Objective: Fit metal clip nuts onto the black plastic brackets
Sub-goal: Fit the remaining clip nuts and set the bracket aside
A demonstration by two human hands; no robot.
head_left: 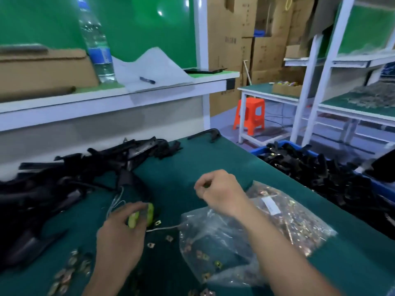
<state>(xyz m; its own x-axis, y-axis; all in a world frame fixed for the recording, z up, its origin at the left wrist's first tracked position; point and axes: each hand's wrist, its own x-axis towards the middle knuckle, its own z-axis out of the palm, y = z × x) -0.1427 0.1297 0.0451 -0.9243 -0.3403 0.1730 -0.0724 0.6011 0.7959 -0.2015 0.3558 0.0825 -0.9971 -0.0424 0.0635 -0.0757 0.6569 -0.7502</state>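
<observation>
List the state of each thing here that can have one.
left hand, grips green object
right hand, fingers curled; any content unclear
clip nuts, scattered loose
water bottle, upright
blue crate, filled with black brackets
pen, lying flat
orange stool, upright

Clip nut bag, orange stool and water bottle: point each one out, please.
Clip nut bag [296,221]: head view, on its nut-filled middle.
Orange stool [254,102]: head view, on its seat.
Water bottle [99,55]: head view, on its blue label.

A factory assembly workshop. Beyond the right hand [220,193] stand stacked cardboard boxes [269,52] and white-framed workbenches [267,94]. Left of it, black brackets [64,182] lie heaped on the desk [203,159].
</observation>
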